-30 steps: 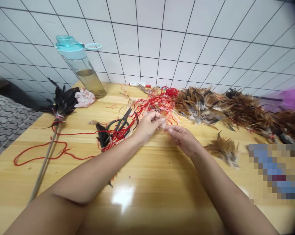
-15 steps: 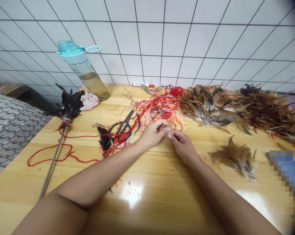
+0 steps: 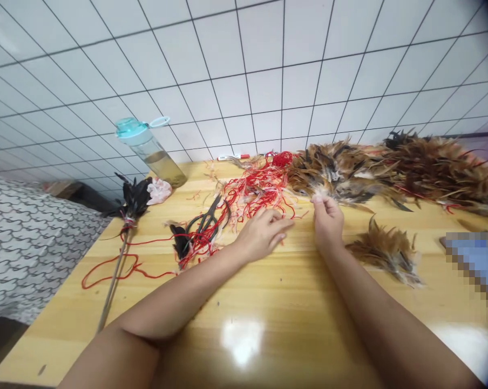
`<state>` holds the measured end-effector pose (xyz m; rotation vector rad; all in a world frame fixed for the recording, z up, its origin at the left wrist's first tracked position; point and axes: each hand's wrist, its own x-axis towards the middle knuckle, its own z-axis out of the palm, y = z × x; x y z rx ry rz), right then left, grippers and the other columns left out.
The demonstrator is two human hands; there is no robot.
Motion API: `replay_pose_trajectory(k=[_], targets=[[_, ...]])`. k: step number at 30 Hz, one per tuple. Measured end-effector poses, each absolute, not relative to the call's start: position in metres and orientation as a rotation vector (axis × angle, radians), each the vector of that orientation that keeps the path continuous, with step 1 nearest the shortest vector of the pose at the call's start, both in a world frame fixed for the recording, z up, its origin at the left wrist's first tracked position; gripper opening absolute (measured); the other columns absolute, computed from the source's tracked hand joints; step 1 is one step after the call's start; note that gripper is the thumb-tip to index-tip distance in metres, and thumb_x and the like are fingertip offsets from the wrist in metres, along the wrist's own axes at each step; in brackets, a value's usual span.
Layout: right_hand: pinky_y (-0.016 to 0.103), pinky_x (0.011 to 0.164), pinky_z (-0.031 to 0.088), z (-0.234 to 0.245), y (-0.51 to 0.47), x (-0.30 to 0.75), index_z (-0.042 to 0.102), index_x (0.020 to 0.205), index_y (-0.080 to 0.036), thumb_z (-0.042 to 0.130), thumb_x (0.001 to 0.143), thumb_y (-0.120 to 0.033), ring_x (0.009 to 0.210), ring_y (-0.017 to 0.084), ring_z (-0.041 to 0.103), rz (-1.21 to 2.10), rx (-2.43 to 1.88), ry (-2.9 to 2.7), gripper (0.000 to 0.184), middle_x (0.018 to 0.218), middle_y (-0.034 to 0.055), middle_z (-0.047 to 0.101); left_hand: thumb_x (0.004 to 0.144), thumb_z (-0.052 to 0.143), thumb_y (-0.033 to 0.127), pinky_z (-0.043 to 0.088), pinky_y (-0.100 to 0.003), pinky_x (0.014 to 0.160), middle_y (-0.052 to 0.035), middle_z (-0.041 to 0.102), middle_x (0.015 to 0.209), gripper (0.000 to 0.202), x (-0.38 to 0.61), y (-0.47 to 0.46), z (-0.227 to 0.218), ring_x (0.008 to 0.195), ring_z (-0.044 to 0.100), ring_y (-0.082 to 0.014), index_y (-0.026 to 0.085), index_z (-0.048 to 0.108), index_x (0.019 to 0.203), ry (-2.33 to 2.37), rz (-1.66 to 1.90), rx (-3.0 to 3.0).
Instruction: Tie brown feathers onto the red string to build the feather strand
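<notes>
My left hand (image 3: 264, 233) lies on the wooden table (image 3: 268, 324) with its fingers stretched out flat, just below a tangle of red string (image 3: 260, 183). Farther right, my right hand (image 3: 328, 222) has its fingers curled and pinched at the lower edge of a pile of brown feathers (image 3: 341, 170). It seems to grip a feather there. Black scissors (image 3: 205, 219) lie in the string to the left of my left hand. A small bunch of brown feathers (image 3: 385, 251) lies to the right of my right wrist.
A thin stick tipped with black feathers (image 3: 124, 232) and a loose red cord (image 3: 114, 270) lie at the left. A water bottle (image 3: 153, 154), pink cloth (image 3: 160, 190) and red marker (image 3: 231, 157) sit by the tiled wall. More brown feathers (image 3: 442, 167) fill the back right.
My hands were pinched together at the string tangle. They have parted: the right hand moved up and right to the feather pile, and the left hand flattened on the table. The view tilted up.
</notes>
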<state>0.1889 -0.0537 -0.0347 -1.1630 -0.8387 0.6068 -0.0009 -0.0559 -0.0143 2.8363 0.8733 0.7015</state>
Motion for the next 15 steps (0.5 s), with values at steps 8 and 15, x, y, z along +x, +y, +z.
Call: replay_pose_trajectory(k=[8,15], targets=[[0.028,0.071,0.042,-0.041,-0.052,0.191,0.054,0.075,-0.018,0.058,0.078,-0.046,0.071,0.013,0.051,0.577,-1.152,-0.748,0.029,0.071,-0.0011,0.057,0.091,0.050,0.035,0.038,-0.040,0.102,-0.0100,0.051,0.133,0.038,0.046,-0.011,-0.003,0.124,0.040,-0.0267,0.019,0.054,0.126,0.915,0.397,3.185],[0.029,0.072,0.041,-0.042,-0.054,0.189,0.056,0.073,-0.018,0.055,0.080,-0.043,0.070,0.014,0.050,0.601,-1.172,-0.768,0.026,0.070,-0.0008,0.055,0.095,0.040,0.039,0.038,-0.039,0.099,-0.0076,0.064,0.114,0.036,0.025,0.022,-0.004,0.113,0.049,-0.0227,0.022,0.060,0.120,0.946,0.182,3.121]])
